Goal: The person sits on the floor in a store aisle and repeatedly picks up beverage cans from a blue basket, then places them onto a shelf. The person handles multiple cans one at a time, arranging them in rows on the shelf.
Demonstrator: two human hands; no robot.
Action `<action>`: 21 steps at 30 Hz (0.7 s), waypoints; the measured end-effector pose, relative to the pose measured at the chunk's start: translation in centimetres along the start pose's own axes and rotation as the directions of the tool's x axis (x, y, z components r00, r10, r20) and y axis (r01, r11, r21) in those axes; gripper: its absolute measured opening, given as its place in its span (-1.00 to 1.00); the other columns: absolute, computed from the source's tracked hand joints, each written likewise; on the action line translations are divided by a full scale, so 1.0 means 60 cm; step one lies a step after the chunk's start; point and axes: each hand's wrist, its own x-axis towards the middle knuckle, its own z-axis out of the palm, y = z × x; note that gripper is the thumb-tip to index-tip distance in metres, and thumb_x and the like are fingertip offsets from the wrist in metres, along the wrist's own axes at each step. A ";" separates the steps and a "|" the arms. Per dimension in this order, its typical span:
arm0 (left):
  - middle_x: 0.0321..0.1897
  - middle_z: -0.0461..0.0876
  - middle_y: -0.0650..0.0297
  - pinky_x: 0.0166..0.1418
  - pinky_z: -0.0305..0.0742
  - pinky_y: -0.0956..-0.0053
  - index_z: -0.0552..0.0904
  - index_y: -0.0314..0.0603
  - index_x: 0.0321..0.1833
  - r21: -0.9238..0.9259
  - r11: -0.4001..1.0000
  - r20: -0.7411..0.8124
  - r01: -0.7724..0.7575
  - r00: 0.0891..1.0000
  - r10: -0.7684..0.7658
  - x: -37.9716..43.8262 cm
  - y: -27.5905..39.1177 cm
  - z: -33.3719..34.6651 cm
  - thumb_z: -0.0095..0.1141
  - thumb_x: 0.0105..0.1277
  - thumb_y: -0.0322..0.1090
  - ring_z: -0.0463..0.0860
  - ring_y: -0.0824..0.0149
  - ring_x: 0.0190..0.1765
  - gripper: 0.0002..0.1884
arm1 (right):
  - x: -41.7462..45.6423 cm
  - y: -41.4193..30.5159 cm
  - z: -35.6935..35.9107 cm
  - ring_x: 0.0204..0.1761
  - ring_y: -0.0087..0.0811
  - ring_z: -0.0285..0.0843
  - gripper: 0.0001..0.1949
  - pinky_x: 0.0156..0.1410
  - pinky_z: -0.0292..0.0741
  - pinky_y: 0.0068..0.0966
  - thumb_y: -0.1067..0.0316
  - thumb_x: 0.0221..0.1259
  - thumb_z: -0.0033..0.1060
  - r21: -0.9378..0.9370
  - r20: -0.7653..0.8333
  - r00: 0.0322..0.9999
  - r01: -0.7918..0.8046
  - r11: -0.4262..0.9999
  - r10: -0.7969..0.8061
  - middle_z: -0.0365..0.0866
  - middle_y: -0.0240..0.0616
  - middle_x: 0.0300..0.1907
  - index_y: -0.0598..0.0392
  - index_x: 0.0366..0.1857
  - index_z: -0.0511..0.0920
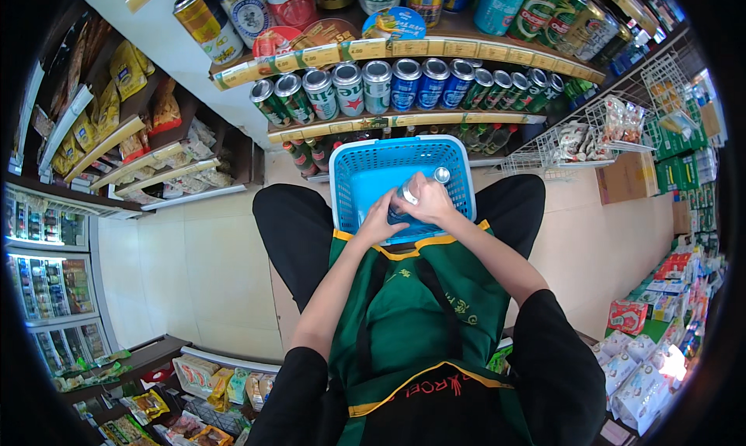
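Observation:
A blue plastic basket with a pale rim [472,195] stands before me between my knees. Over its inside, my left hand [379,219] and my right hand [428,198] both hold one metal drink can [408,195], which is tilted and partly covered by the fingers. Beside my right hand, a second can [442,175] shows its silver top in the basket; its lower part is hidden. Just beyond the basket, green, white and blue drink cans [348,87] line a shelf.
Larger cans [210,26] fill the shelf above, and glass bottles [303,157] stand low behind the basket. At right are wire racks [536,149] with packets and a cardboard box [628,177]. Snack shelves [175,198] rise at left. Tiled floor [221,271] lies on both sides.

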 end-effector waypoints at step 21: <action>0.07 0.66 -0.09 0.14 0.61 0.20 0.38 -0.37 0.38 -0.222 0.894 -0.096 -0.390 0.921 0.378 0.015 0.358 -0.046 0.55 -0.07 -0.23 0.72 -0.06 0.09 -0.09 | -0.118 -0.235 -0.410 -0.13 0.02 0.74 -0.34 -0.02 0.66 -0.24 0.03 -0.12 0.61 -0.081 -0.147 0.956 0.244 0.966 -0.254 0.72 -0.02 -0.12 0.14 0.10 0.56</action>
